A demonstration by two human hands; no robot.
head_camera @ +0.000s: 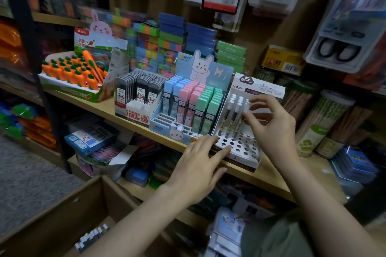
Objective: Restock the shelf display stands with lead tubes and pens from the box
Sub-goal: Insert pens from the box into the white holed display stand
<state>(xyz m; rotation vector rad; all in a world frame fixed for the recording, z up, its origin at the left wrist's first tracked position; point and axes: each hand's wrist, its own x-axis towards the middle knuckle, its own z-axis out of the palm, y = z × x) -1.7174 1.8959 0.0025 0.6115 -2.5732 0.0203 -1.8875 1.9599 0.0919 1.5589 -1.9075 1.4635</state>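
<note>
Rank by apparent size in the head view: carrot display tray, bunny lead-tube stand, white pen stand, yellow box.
1-3. carrot display tray, bunny lead-tube stand, white pen stand: similar, and the differing nearness blocks ranking.
4. yellow box: clearly smallest, though farthest back.

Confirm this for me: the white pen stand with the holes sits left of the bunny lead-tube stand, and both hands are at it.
Not quite. The head view shows the white pen stand to the right of the bunny lead-tube stand, not the left. The rest holds: the left hand rests its fingers on the stand's front edge, and the right hand is at the pens.
</note>
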